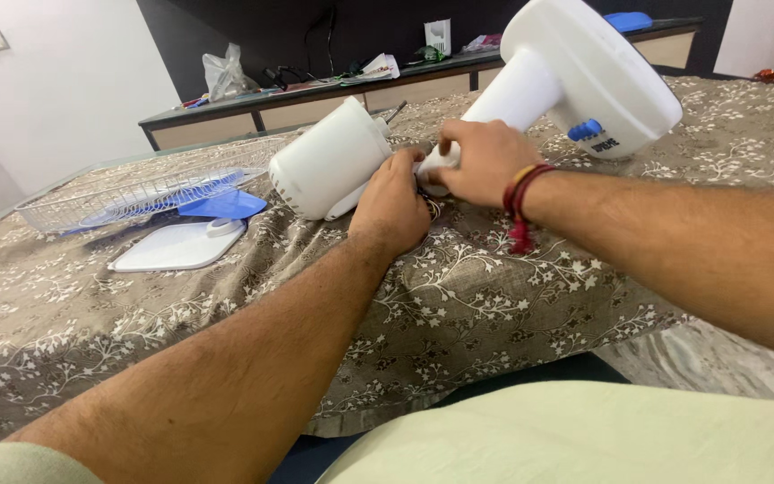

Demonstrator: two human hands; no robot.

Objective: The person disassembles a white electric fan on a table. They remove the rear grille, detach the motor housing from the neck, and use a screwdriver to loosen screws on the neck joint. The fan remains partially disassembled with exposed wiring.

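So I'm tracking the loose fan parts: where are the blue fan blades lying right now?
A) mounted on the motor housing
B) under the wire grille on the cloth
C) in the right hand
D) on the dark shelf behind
B: the blue fan blades lie on the patterned cloth beneath the wire grille.

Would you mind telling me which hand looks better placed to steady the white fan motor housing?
Probably the left hand: it already rests against the motor housing, while the right hand is closed around the stand neck beside it.
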